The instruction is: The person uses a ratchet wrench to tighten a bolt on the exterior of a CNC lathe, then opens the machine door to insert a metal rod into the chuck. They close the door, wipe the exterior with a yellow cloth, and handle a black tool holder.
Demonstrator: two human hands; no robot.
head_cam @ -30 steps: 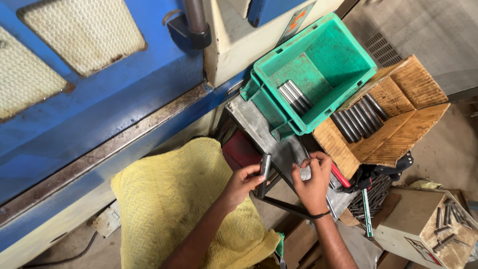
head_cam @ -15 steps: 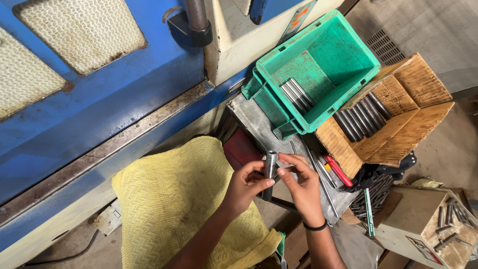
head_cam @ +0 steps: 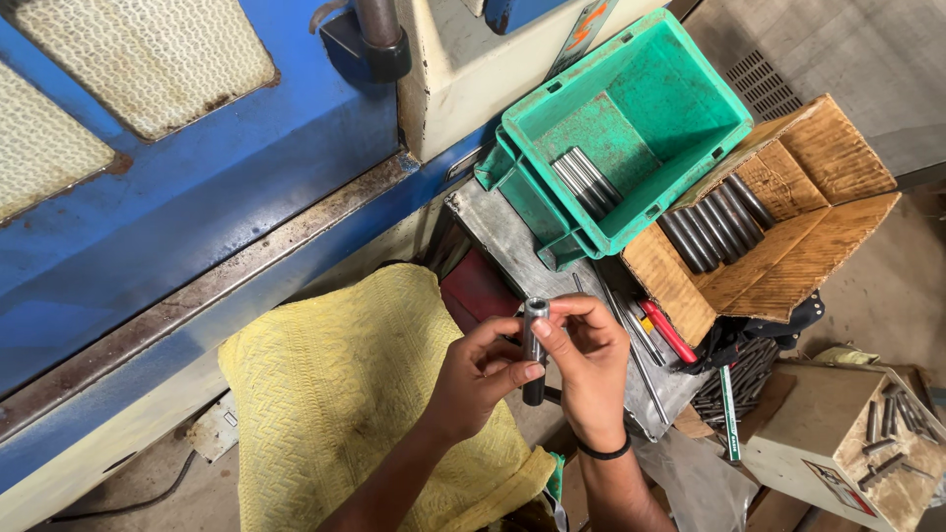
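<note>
Both my hands hold one short metal tube [head_cam: 534, 340] upright in front of me. My left hand [head_cam: 476, 379] grips its lower part from the left. My right hand [head_cam: 589, 365] pinches its upper end, fingers curled around the top opening. Beyond them a green plastic bin [head_cam: 680, 79] holds several finished metal rods [head_cam: 584, 180]. An open cardboard box [head_cam: 788, 256] to its right holds several darker rods [head_cam: 711, 227].
A yellow woven cloth [head_cam: 345, 414] lies over my lap at the left. A blue machine body [head_cam: 197, 197] fills the upper left. A metal tray [head_cam: 503, 236] with a red-handled tool [head_cam: 670, 333] sits under the bin. A white box [head_cam: 847, 453] of small parts stands at lower right.
My right hand has come over from the tray to join the left. The tube now stands upright, held by both hands, a little lower and closer to me.
</note>
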